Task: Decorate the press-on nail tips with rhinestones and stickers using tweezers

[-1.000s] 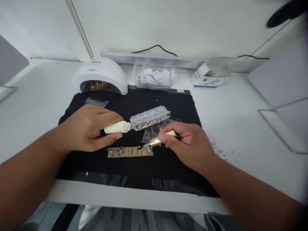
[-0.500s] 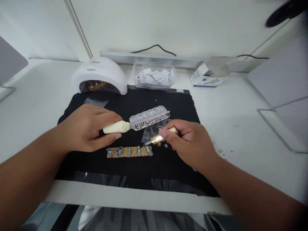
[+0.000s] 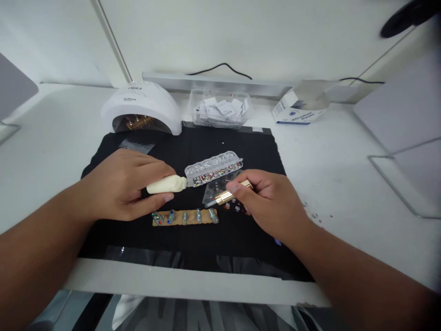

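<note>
My left hand (image 3: 134,186) is closed around a cream-coloured handle-like bottle (image 3: 166,184), whose narrow tip points right. My right hand (image 3: 265,197) pinches a gold-handled brush (image 3: 225,197), its tip near the right end of a brown strip (image 3: 177,224). Several grey-green nail pieces lie across the strip; the two leftmost carry coloured stones. An open clear case (image 3: 213,168) of small rhinestones sits between the hands, just beyond the cream tip. Beside it, partly under my right hand, is a clear sheet (image 3: 212,188) with small pieces.
A black mat (image 3: 155,241) covers the middle of the white table (image 3: 320,151). Behind stand a white lamp (image 3: 143,103), a clear tub (image 3: 220,110) of white packets and an open carton (image 3: 299,110). Loose bits (image 3: 315,215) lie right of my right hand.
The brush in my right hand has shifted very slightly up and left. My left hand and the bottle have barely moved.
</note>
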Motion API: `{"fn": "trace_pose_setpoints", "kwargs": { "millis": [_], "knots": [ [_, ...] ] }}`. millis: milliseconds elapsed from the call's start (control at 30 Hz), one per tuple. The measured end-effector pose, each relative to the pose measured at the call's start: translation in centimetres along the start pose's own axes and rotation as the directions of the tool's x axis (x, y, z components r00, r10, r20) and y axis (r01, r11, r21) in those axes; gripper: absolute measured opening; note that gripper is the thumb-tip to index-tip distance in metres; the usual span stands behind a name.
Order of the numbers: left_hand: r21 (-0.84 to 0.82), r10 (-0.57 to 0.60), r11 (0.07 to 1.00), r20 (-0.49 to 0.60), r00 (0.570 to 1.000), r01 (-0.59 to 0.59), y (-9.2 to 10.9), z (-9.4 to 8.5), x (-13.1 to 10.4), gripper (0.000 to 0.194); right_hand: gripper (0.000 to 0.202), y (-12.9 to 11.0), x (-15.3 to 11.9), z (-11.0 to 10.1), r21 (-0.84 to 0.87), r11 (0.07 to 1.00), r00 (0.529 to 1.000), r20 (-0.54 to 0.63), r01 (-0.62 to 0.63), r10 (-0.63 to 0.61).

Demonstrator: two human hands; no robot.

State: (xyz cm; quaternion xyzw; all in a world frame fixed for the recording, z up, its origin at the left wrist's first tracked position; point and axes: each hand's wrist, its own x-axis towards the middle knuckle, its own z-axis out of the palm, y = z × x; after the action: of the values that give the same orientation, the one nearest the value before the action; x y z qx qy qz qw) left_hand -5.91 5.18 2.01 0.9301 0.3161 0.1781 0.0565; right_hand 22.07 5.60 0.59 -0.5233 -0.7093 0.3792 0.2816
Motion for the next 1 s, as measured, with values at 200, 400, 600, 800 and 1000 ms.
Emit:
{"fn": "trace_pose_setpoints", "kwargs": {
  "millis": [200, 400, 600, 800, 1000],
  "knots": [
    [0.008, 0.003, 1.0, -0.002, 1.0, -0.003, 0.1, 0.07, 0.1, 0.012, 0.033, 0.08, 0.01, -0.09, 0.055, 0.997, 0.998, 0.005, -0.057, 0.057],
    [0.009, -0.005, 1.0, -0.002, 1.0, 0.005, 0.08, 0.15, 0.02, 0.014, 0.035, -0.34, -0.13, 0.32, 0.013, 0.999, 0.999, 0.022, -0.034, 0.033],
    [0.01, -0.01, 1.0, 0.011, 1.0, 0.01, 0.2, -0.04, -0.02, 0.012, 0.035, -0.07, -0.12, -0.25, 0.026, 0.997, 0.997, 0.015, -0.072, 0.072],
    [0.007, -0.012, 1.0, 0.023, 1.0, 0.012, 0.24, -0.07, 0.05, 0.011, 0.033, -0.34, -0.21, -0.05, 0.036, 0.999, 0.999, 0.035, -0.033, 0.031],
    [0.004, 0.0, 1.0, 0.015, 1.0, 0.0, 0.22, -0.08, 0.06, 0.012, 0.035, -0.29, -0.12, -0.02, 0.004, 0.999, 0.998, 0.048, -0.036, 0.036]
  ]
}}
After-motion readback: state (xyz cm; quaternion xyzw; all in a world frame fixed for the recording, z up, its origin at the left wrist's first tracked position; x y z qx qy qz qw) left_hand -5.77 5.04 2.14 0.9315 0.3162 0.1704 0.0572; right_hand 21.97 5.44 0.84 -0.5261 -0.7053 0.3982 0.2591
